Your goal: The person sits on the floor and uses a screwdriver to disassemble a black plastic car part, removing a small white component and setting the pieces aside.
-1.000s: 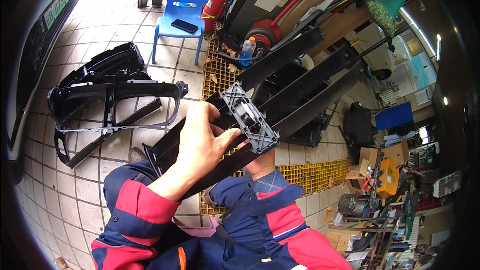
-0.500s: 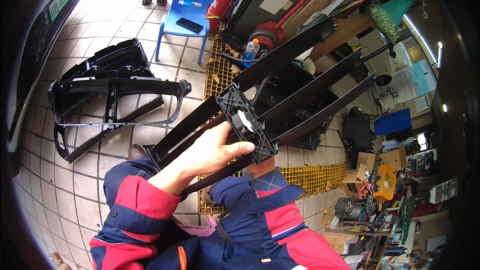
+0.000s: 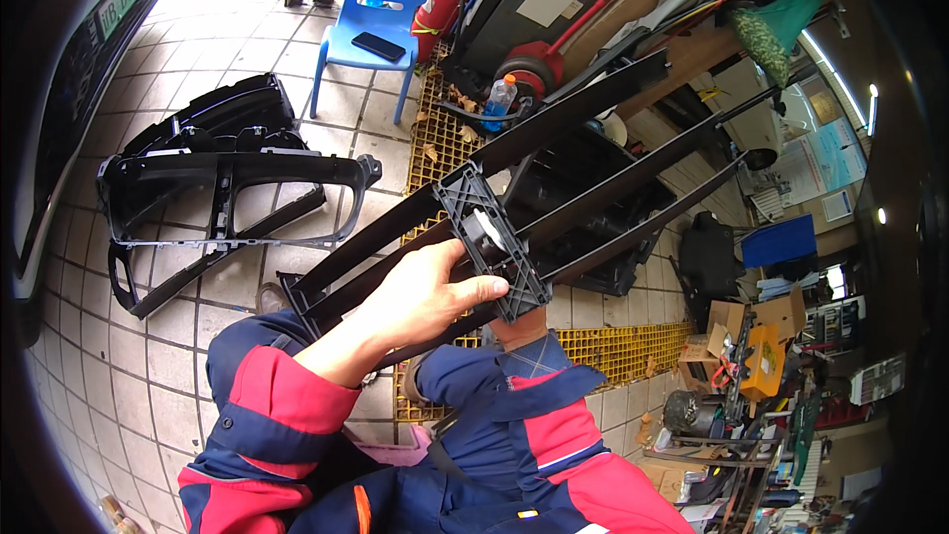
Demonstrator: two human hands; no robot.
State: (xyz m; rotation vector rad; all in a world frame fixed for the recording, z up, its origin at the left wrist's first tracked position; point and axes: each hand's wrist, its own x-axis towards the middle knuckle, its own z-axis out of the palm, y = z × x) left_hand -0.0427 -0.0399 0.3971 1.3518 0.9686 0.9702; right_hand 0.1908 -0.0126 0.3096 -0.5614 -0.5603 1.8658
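Note:
A long black slatted car grille shutter (image 3: pixel 491 235) lies slantwise across my lap, its parallel slats running from lower left to upper right. A ribbed crosspiece with a small white part (image 3: pixel 483 228) joins them at the middle. My left hand (image 3: pixel 420 295) is closed on this crosspiece, thumb pressed along its lower edge and the other fingers out of sight beneath. Under the crosspiece's lower end is my right hand (image 3: pixel 521 327); only a bit near the wrist shows, and its fingers are hidden behind the shutter.
Black plastic car frames (image 3: pixel 222 200) lie on the tiled floor at left, near a car (image 3: pixel 84 69). A blue chair (image 3: pixel 376 15) holds a phone (image 3: pixel 379 45). Beyond the shutter are a large black part (image 3: pixel 603 222), a bottle (image 3: pixel 499 99) and yellow floor grating (image 3: pixel 633 354). Cluttered shelving (image 3: pixel 732 450) stands right.
The shutter has turned slightly, its far slat ends dropping a little. The middle and lower slats now look narrower, more edge-on. My left hand keeps its hold.

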